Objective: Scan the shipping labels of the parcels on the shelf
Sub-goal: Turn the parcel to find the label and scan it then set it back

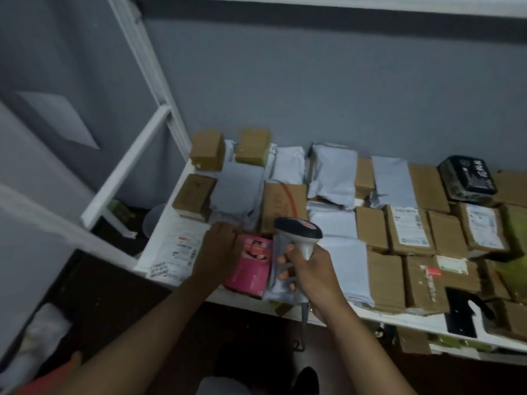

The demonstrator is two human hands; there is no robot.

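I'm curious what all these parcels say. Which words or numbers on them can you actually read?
None can be read for sure.
White mailer: label print blurred.
Two box labels: too blurred.
Black parcel: white lettering, unreadable.
Pink box: picture only, no legible words.
Red marks on box: illegible.

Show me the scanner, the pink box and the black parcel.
scanner [299,230]: head view, on its dark head, above the right hand.
pink box [251,269]: head view, on its front face.
black parcel [467,178]: head view, on its top, back right of the shelf.
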